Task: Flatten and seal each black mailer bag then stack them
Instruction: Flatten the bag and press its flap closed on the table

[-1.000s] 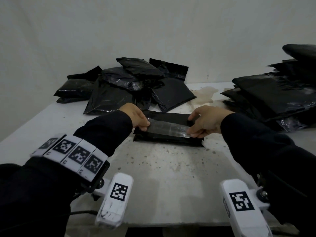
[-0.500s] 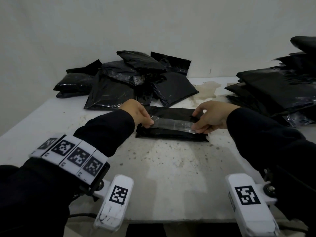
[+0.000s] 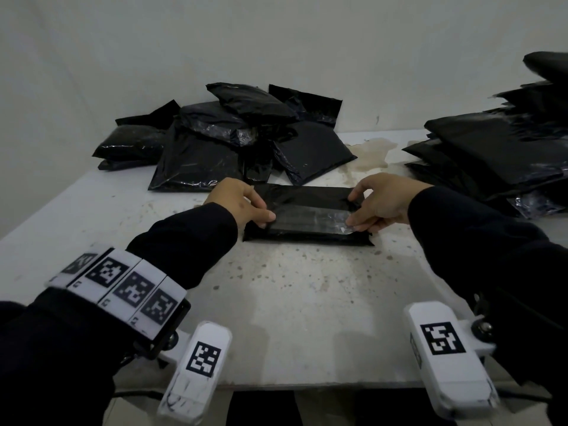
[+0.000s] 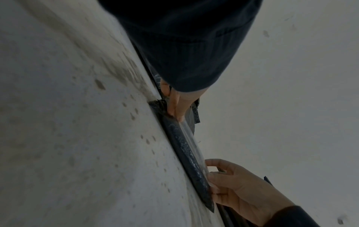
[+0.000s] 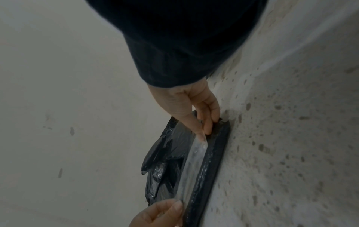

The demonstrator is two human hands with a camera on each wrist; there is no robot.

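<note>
Sealing a folded black plastic mailer bag (image 3: pixel 307 219) at the speckled white table's (image 3: pixel 292 302) centre.
Left hand (image 3: pixel 238 201) and right hand (image 3: pixel 379 201) each pinch an end of its glossy flap (image 3: pixel 310 218), likely stretched taut for wrinkle-free sticking.
</note>
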